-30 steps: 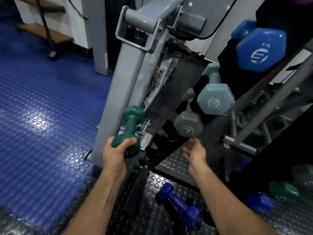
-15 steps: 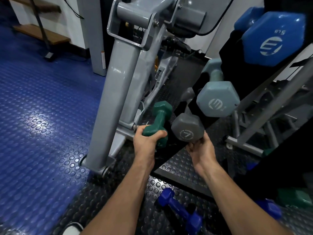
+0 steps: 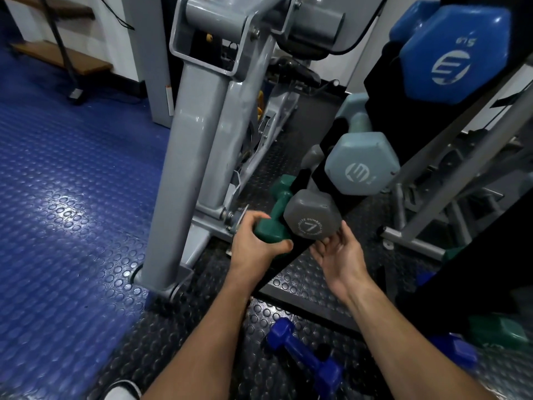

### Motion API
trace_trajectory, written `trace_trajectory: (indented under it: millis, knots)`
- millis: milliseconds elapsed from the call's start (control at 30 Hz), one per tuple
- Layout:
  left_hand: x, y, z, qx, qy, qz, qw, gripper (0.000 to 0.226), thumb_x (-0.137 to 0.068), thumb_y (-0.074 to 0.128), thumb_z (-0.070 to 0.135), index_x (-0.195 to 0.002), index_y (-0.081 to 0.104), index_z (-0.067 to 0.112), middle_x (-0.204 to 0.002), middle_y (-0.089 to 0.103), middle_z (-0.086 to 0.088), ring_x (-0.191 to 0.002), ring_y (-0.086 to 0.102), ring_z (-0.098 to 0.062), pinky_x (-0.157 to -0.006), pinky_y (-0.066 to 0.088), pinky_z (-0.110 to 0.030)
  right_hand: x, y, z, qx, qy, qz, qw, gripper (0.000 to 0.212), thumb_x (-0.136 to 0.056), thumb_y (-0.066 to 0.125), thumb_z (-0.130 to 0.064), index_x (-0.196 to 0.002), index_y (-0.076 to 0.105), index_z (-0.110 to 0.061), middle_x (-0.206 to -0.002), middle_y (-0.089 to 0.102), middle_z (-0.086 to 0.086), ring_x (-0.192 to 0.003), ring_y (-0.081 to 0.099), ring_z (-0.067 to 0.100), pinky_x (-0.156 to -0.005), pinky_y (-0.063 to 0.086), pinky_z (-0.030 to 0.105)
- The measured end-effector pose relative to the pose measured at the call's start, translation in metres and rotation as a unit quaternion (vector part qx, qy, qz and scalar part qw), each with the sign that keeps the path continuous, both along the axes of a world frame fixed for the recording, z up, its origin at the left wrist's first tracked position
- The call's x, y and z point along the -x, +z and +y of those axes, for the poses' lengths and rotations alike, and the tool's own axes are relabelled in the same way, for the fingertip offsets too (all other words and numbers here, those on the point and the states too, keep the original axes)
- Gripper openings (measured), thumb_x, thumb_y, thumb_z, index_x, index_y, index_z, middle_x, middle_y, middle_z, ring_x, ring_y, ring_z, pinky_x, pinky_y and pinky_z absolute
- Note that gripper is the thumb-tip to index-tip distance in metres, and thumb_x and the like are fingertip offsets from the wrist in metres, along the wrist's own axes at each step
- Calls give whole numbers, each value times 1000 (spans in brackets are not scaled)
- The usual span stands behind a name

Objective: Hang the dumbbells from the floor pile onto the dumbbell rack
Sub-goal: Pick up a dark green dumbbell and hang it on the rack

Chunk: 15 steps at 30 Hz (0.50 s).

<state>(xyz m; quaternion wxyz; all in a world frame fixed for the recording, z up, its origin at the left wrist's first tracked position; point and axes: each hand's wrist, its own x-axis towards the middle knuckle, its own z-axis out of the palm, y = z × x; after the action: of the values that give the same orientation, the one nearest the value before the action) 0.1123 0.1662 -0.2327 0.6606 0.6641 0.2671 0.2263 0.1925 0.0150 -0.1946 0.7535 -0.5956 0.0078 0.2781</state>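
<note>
My left hand (image 3: 253,243) grips the near head of a small green dumbbell (image 3: 278,209), whose far head pokes in behind the black dumbbell rack (image 3: 331,203) at its lowest level. A grey dumbbell marked 7 (image 3: 310,217) hangs there, right beside the green one. My right hand (image 3: 337,252) is palm up with relaxed fingers just under the grey dumbbell's head, fingertips touching it. Higher on the rack hang a pale blue dumbbell (image 3: 362,164) and a big blue one (image 3: 454,53). A dark blue dumbbell (image 3: 302,353) lies on the floor below my arms.
A grey exercise machine frame (image 3: 199,134) stands close on the left of the rack. More dumbbells, green (image 3: 499,330) and blue (image 3: 458,347), lie on the black studded mat at the lower right. Blue studded flooring (image 3: 66,197) spreads to the left. A grey metal stand (image 3: 418,235) is on the right.
My left hand carried the green dumbbell right and forward, up to the rack's lowest level beside the grey dumbbell. My right hand rose to the underside of the grey dumbbell's head.
</note>
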Motion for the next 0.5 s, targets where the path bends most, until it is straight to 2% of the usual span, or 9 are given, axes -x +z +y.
trace_trajectory:
  millis: [33, 100, 167, 233, 300, 400, 500]
  knots:
    - [0, 3, 2, -52, -21, 14, 998, 86, -45, 95, 33, -120, 55, 44, -116, 69, 11, -106, 67, -14, -94, 57, -42, -1, 0, 0, -2, 3, 3, 1000, 50, -109, 23, -50, -125, 65, -28, -135, 69, -2, -130, 58, 12, -117, 35, 38]
    - [1, 12, 4, -110, -89, 31, 989, 124, -51, 99, 31, -153, 30, 40, -138, 54, 18, -125, 54, -3, -108, 44, -27, -3, -1, -1, -8, 3, 11, 1000, 51, -108, 23, -52, -129, 64, -28, -138, 67, -2, -132, 56, 13, -120, 32, 40]
    - [1, 17, 4, -108, -145, 27, 983, 139, -57, 100, 25, -162, 10, 31, -149, 44, 16, -133, 44, -2, -110, 36, -21, -4, -1, -1, -13, 3, 19, 1000, 52, -108, 23, -52, -134, 60, -27, -142, 64, 0, -135, 54, 15, -122, 30, 41]
    - [1, 14, 2, -92, -166, 16, 982, 138, -59, 100, 25, -163, 10, 25, -150, 44, 13, -134, 45, -4, -110, 36, -19, -3, 0, 0, -14, 4, 20, 1000, 53, -109, 23, -51, -138, 58, -25, -144, 62, 1, -137, 53, 16, -123, 29, 42]
    - [2, 9, 0, -72, -176, 14, 982, 124, -60, 99, 24, -159, 25, 23, -145, 52, 14, -129, 54, -4, -108, 43, -20, -2, 0, 0, -16, 4, 21, 1000, 53, -109, 24, -50, -143, 55, -24, -146, 61, 2, -138, 52, 17, -124, 29, 43]
    - [1, 4, -2, -41, -185, -8, 982, 92, -66, 95, 16, -144, 46, 25, -128, 67, 12, -118, 66, -7, -102, 54, -29, -2, -1, 1, -16, 2, 20, 1000, 53, -109, 27, -49, -146, 54, -22, -145, 61, 2, -138, 53, 18, -123, 32, 42]
    - [-1, 2, -1, -23, -193, -24, 981, 88, -67, 94, 15, -141, 49, 27, -126, 69, 10, -116, 67, -9, -104, 54, -39, -5, -6, 2, -6, 3, 11, 1000, 52, -109, 30, -48, -144, 56, -21, -135, 68, -1, -133, 57, 15, -118, 37, 39]
